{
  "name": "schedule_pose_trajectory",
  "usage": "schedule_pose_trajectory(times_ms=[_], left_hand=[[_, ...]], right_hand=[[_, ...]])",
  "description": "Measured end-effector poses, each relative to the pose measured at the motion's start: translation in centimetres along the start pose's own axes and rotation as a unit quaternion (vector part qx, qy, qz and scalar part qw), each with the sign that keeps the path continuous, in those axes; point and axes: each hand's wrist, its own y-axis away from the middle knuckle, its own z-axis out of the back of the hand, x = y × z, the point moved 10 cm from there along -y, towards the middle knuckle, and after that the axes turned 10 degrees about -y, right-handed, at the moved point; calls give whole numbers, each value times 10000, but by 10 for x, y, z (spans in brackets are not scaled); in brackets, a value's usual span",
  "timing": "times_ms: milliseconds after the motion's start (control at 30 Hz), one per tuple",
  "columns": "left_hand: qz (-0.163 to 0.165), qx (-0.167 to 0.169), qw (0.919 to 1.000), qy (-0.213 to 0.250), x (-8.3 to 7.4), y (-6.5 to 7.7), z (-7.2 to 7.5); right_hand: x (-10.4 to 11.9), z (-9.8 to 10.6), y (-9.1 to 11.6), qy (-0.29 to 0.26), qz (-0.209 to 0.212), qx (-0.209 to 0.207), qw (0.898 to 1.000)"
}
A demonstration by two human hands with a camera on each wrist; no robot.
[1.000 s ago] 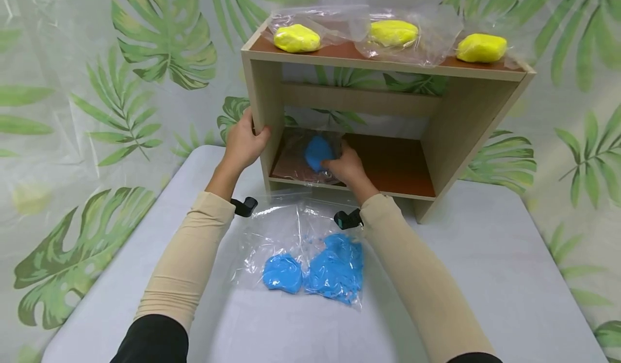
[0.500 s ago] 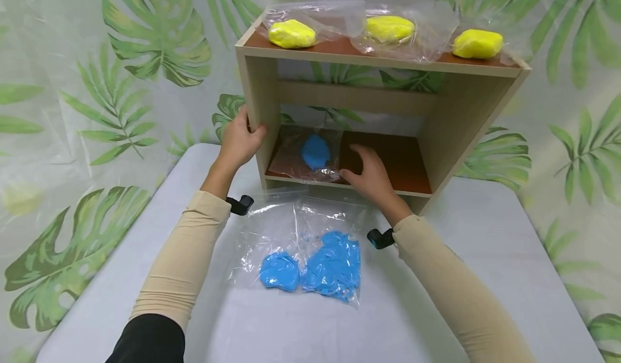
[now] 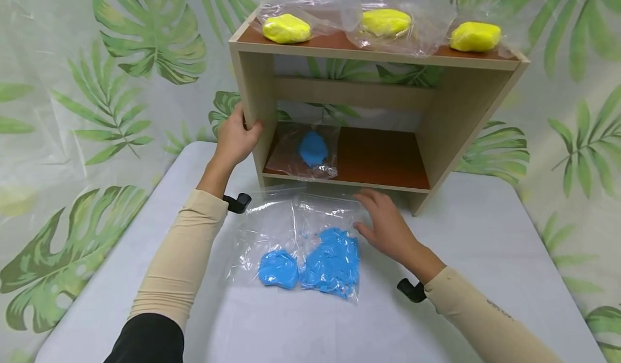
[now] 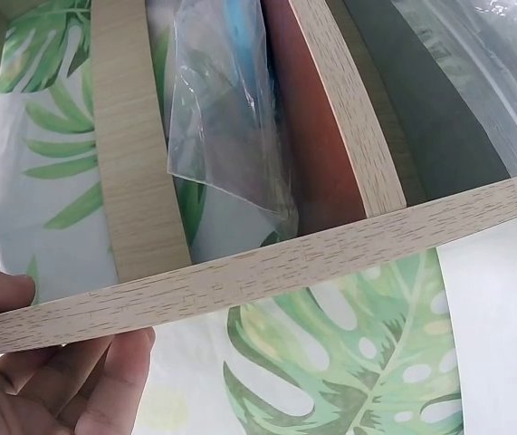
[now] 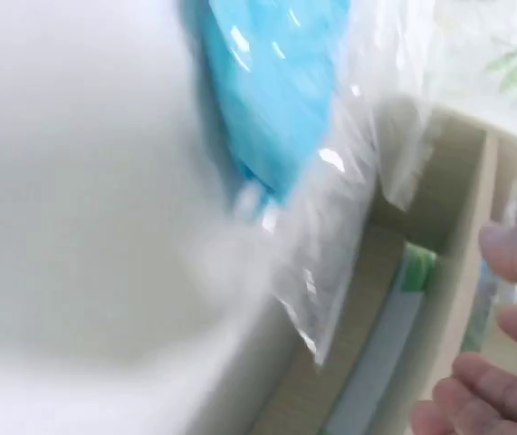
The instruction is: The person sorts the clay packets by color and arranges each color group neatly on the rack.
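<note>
In the head view my left hand (image 3: 236,138) grips the left side panel (image 3: 253,93) of a small wooden shelf. The left wrist view shows the thumb on one face of that panel and the fingers on the other. On the lower board lies a clear plastic bag holding a blue clay-like lump (image 3: 313,149). My right hand (image 3: 388,225) is over the table in front of the shelf, fingers loosely bent and holding nothing. Just left of it, two clear bags lie flat, with a rounded blue lump (image 3: 278,269) and a wider, flattened blue mass (image 3: 331,263).
Yellow lumps in clear bags sit along the top board, at left (image 3: 287,28), middle (image 3: 386,23) and right (image 3: 475,36). A white cloth covers the table (image 3: 271,328). Leaf-patterned sheeting (image 3: 155,39) hangs behind.
My right hand has let go of the bagged blue lump on the lower board and moved out of the shelf, toward me and to the right. My left hand keeps its hold on the panel.
</note>
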Motion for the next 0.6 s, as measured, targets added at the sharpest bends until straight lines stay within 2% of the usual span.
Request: schedule_pose_trajectory(times_ms=[300, 467, 600], left_hand=[[-78, -76, 9999, -17, -4, 1, 4], [-37, -41, 10000, -49, -2, 0, 2], [-14, -15, 10000, -79, -2, 1, 1]], right_hand=[[4, -21, 32, 279, 152, 297, 9991], [3, -34, 41, 385, 235, 601, 9972], [-1, -42, 43, 455, 43, 688, 9966]])
